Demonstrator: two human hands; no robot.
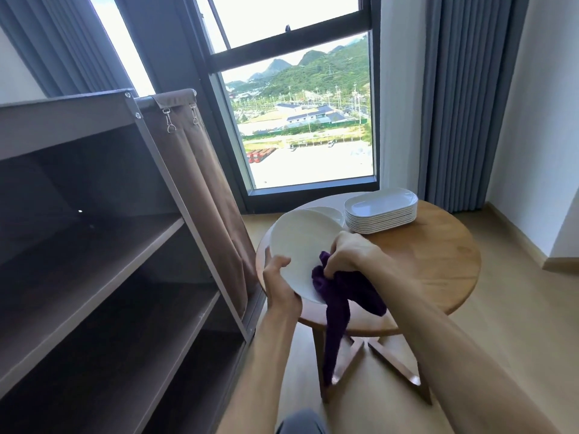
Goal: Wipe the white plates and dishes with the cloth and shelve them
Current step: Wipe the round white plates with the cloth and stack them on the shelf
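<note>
Left hand [279, 285] grips the round white plate [302, 245] tilted above the counter [438, 264], exposing its face. Right hand [347, 253] clutches the purple cloth [336, 303] against it, wiping.

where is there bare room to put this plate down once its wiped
The shelving unit's boards show nothing on them. On the round table, the right and near side is bare wood. Its far edge is crowded: the stack of oblong dishes and a round plate beside it. The left hand grips the plate; the right hand grips the purple cloth.
</note>
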